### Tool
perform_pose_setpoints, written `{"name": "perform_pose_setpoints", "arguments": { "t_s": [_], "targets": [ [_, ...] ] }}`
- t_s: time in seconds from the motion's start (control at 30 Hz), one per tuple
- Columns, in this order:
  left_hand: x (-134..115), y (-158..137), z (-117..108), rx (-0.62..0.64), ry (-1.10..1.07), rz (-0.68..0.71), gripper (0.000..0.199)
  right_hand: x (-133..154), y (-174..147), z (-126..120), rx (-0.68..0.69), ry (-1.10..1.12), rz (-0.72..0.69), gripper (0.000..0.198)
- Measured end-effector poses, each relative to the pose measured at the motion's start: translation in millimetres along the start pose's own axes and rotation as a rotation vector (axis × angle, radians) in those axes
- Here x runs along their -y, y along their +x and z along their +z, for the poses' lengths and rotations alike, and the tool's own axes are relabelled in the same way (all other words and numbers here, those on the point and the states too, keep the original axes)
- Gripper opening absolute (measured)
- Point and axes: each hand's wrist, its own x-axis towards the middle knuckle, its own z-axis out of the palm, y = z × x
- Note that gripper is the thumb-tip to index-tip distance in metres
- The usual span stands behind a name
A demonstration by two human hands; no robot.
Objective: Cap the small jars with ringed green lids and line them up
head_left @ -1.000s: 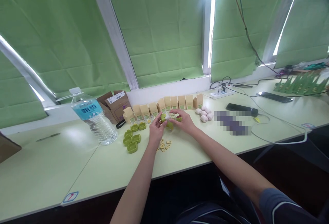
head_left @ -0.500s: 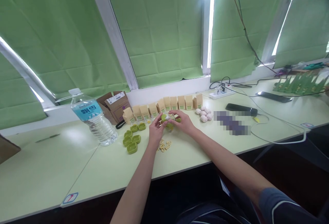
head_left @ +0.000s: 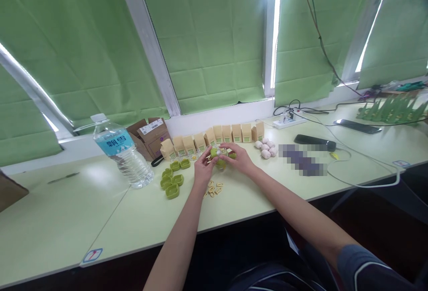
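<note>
Between the fingertips of both hands is a small green piece (head_left: 214, 152) with a whitish part against it; its exact kind is too small to make out. My left hand (head_left: 203, 166) grips it from the left, fingers closed. From the right, my right hand (head_left: 240, 159) pinches at the same piece. More green shows below and behind the fingers, partly hidden. Several green shallow cases (head_left: 172, 191) lie left of my hands. Close under my left hand are several loose yellow rings or clips (head_left: 211, 189). A row of small tan paper boxes (head_left: 236, 133) stands behind.
Several pale pinkish-white lumps (head_left: 265, 153) sit right of my hands. A water bottle (head_left: 123, 150) and a cardboard box (head_left: 150, 139) stand at left. Further right are a black phone-like object (head_left: 314, 142), a power strip (head_left: 289, 121) with cables, and another phone (head_left: 357, 126).
</note>
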Motion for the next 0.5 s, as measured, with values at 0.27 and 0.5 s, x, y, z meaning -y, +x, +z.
{"name": "perform_pose_setpoints", "arguments": {
  "t_s": [0.27, 0.5],
  "targets": [
    [-2.8, -1.9, 1.1, 0.028, -0.008, -0.001, 0.069, 0.9, 0.2, -0.7, -0.001, 0.004, 0.005, 0.036],
    [-2.6, -1.3, 1.2, 0.029, 0.005, -0.002, 0.067, -0.9, 0.5, -0.2, -0.032, 0.022, 0.008, 0.035]
  ]
}}
